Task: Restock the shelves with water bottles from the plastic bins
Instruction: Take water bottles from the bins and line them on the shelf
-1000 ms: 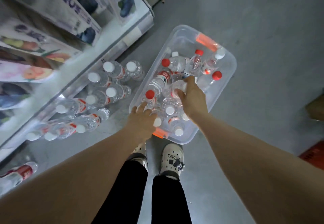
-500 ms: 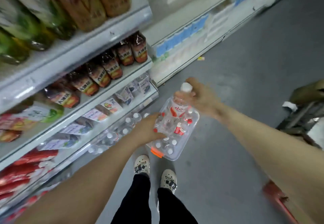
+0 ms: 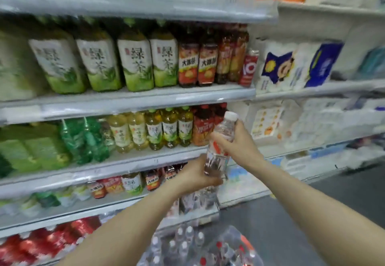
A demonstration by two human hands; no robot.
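Two hands hold one bottle [image 3: 219,149]: right hand [image 3: 236,147] gripping mid-body, left hand [image 3: 196,175] gripping the base. Risk: slip during handover (thin, wet-looking plastic) onto the bin [image 3: 225,251].

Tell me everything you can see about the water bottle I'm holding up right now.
The water bottle is clear plastic with a white cap and a red-and-white label, roughly upright, leaning slightly right. The right hand grips its middle; the left hand holds its base. It is raised in front of the drinks shelves, touching none.
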